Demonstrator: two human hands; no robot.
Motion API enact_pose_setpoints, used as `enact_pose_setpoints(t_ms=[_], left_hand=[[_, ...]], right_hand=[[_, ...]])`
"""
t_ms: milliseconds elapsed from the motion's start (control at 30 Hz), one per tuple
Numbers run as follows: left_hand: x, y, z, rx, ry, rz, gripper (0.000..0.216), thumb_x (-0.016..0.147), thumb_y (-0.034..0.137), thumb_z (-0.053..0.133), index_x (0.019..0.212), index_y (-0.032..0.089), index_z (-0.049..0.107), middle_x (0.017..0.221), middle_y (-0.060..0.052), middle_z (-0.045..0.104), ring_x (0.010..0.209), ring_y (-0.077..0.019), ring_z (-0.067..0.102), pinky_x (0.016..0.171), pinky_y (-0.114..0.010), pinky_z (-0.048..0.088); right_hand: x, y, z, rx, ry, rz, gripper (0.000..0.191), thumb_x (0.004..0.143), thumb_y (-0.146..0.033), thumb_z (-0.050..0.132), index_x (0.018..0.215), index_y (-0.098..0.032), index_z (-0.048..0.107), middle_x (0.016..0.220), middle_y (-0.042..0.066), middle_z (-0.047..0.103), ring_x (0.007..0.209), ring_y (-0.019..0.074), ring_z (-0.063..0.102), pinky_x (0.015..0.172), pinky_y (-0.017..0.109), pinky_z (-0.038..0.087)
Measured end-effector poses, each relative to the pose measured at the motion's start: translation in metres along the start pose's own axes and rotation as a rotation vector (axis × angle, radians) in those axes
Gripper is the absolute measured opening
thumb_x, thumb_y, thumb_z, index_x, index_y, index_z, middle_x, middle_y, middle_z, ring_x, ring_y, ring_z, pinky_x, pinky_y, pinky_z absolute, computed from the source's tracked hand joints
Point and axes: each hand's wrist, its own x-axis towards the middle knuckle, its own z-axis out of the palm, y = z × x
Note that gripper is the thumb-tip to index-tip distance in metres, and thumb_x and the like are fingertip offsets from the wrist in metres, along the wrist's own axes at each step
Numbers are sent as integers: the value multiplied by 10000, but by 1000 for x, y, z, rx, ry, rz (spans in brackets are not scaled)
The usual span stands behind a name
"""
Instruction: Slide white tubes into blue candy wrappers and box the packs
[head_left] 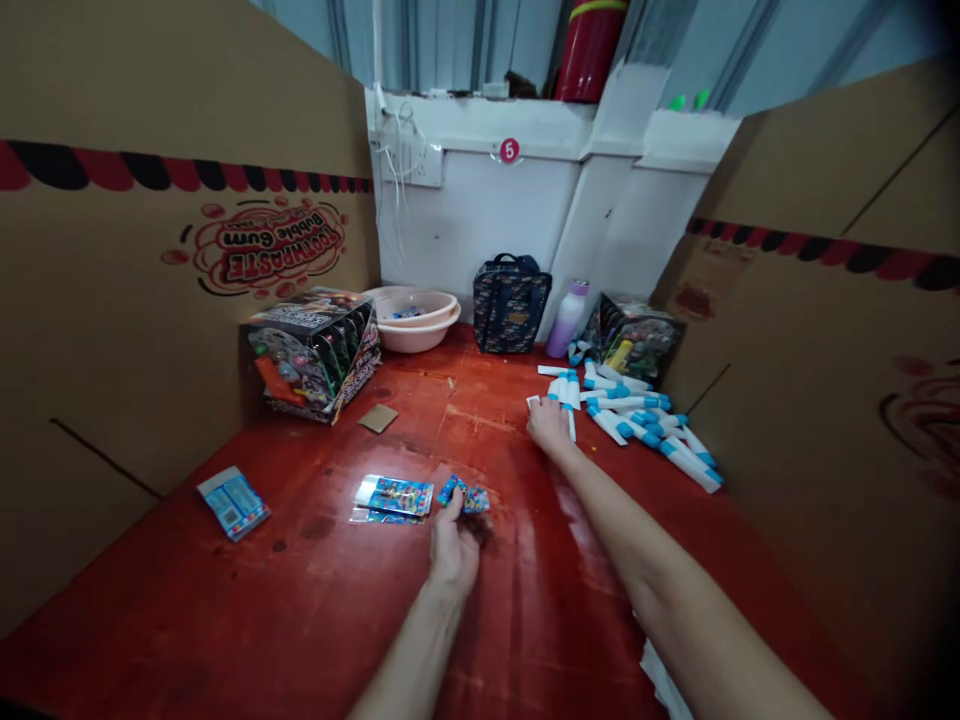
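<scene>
My left hand [454,548] is closed on small blue printed candy packets [474,499], pinched under the thumb above the red table. Just left of it lie flat blue printed pouches with clear edges [394,497]. My right hand [550,424] reaches further out to the near edge of a pile of white tubes with blue caps [630,400]. Its fingers are curled around a white tube end, most of which they hide. Another blue and white pouch [233,503] lies apart at the left.
Tall cardboard sheets [300,120] wall in both sides. Along the back stand a display box [315,350], pink basins [416,335], a dark bag [511,305], a purple bottle [568,320] and another display box [637,335]. A brown cardboard square [378,418] lies on the table [300,600].
</scene>
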Motion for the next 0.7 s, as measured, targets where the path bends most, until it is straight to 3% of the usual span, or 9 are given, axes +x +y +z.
enact_pose_setpoints(t_ms=[267, 400, 500, 567, 700], left_hand=[[4, 2, 0, -41, -17, -63, 161, 749, 297, 676, 717, 162, 596, 593, -18, 633, 467, -136, 561, 499, -273, 452], [-4, 11, 3, -64, -23, -105, 161, 786, 282, 634, 698, 156, 586, 561, -22, 620, 452, -143, 562, 499, -281, 451], [-15, 15, 2, -80, -10, -118, 180, 829, 275, 576, 697, 154, 585, 545, -28, 617, 458, -157, 573, 503, -289, 451], [-26, 13, 1, -106, 6, -122, 174, 842, 257, 551, 706, 154, 583, 541, -24, 614, 467, -160, 578, 523, -298, 460], [-56, 4, -2, -115, -8, -111, 130, 823, 242, 568, 729, 154, 587, 563, -21, 623, 461, -165, 573, 526, -314, 461]], right_hand=[[-28, -6, 2, 32, -103, 19, 132, 743, -20, 543, 683, -137, 543, 800, 56, 566, 852, 153, 521, 748, 307, 331], [-62, -22, -17, 97, -194, 41, 177, 592, -6, 589, 597, -166, 514, 618, -19, 514, 670, 137, 497, 656, 278, 355], [-96, -38, -42, 176, -232, 56, 151, 557, -91, 611, 648, -180, 530, 583, -50, 504, 590, 135, 486, 570, 251, 378], [-124, -51, -63, 393, -191, 101, 211, 572, -166, 626, 770, -184, 554, 636, -50, 537, 589, 139, 506, 535, 245, 400], [-182, -81, -97, 1056, -68, 233, 377, 570, -245, 705, 917, -199, 565, 752, -32, 574, 637, 137, 535, 534, 245, 435]])
